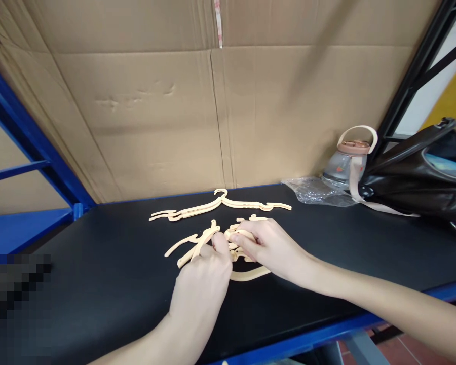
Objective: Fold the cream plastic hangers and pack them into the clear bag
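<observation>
Pinching a small cream piece (246,233) between thumb and fingertips, the right hand (271,246) is working close beside the left hand (203,279), whose fingers are curling inward; whether they are gripping anything I cannot tell, because the knuckles are hiding it. Both are sitting around the middle of the table (99,284). The pinched piece is risking a slip, as only a little of it is standing outside the fingers. Loose cream parts (180,244) are lying just beyond the left hand, so a turning wrist could be scattering them. A curved cream arm (249,276) is bowing out below the right hand, where a low forearm could be dragging it toward the front edge (307,344). Behind, a cream hanger (223,199) is lying with its hook pointing at the back edge, near enough for outstretched fingertips to be nudging it. Toward the left edge the black surface is offering the widest room; toward the back right corner, crinkled plastic (307,191), a bottle (338,165) and a black bag (399,177) are narrowing it.
</observation>
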Motion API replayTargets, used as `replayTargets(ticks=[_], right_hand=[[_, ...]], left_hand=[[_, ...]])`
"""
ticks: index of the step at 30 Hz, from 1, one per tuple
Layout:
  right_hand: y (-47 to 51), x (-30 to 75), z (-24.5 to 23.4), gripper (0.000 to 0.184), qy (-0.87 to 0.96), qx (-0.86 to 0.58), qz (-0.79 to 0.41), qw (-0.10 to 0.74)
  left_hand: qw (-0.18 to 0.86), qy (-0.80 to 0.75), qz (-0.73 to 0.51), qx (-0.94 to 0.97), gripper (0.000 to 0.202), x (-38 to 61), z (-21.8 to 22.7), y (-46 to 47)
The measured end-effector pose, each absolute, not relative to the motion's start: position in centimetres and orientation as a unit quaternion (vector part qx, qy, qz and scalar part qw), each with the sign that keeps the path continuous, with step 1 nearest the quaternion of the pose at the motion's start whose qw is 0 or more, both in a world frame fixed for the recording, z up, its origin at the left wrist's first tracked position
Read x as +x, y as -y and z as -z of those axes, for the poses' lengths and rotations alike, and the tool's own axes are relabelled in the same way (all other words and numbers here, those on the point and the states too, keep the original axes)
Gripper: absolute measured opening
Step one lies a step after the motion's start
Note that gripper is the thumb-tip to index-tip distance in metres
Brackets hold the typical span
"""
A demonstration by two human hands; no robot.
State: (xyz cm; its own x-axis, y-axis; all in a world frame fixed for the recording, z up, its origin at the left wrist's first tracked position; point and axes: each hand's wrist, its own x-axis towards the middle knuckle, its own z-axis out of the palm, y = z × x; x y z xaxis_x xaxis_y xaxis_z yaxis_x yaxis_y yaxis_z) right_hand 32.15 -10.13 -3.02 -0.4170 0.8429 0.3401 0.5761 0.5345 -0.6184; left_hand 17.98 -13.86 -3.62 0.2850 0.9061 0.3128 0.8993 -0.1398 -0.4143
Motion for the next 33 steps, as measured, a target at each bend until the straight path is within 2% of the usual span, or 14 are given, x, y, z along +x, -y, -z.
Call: replayTargets(ticks=[4,9,11,14,17,20,24,28,31,33], right_hand=[[10.0,32.1,3.7,0.035,0.812,-0.422,-0.2,0.351],[9.0,32.6,4.3,0.032,0.821,-0.395,-0.189,0.366],[8.4,33.1,4.2,0.033,0.811,-0.409,-0.178,0.378],[7.7,33.8,4.2,0.031,0.816,-0.407,-0.142,0.385],[7.3,33.8,5.0,0.033,0.845,-0.384,-0.103,0.357],[7.0,33.0,6.0,0.039,0.87,-0.355,-0.093,0.329],[6.9,32.0,6.1,0.049,0.876,-0.289,-0.122,0.367],[8.1,32.0,4.9,0.021,0.849,-0.296,-0.131,0.417],[10.2,31.7,3.9,0.035,0.837,-0.345,-0.227,0.36],[11.7,31.3,3.6,0.03,0.823,-0.334,-0.344,0.304]], left_hand=[[0.192,0.619,0.033,-0.761,0.025,17.4,2.9,13.1],[0.022,0.624,0.159,-0.765,0.024,14.9,1.0,10.8],[-0.098,0.604,0.253,-0.749,0.029,14.1,0.3,10.0],[-0.347,0.556,0.379,-0.653,0.028,13.5,-0.2,9.3],[-0.518,0.501,0.402,-0.565,0.022,13.6,-0.3,8.9],[-0.627,0.45,0.41,-0.486,0.021,13.7,-0.3,8.9],[-0.692,0.404,0.439,-0.407,0.025,13.9,0.3,8.9],[-0.66,0.384,0.521,-0.381,0.026,14.5,1.2,8.9],[-0.602,0.33,0.612,-0.393,0.031,15.4,1.1,9.5],[-0.566,0.288,0.653,-0.412,0.035,16.0,0.8,10.3]])
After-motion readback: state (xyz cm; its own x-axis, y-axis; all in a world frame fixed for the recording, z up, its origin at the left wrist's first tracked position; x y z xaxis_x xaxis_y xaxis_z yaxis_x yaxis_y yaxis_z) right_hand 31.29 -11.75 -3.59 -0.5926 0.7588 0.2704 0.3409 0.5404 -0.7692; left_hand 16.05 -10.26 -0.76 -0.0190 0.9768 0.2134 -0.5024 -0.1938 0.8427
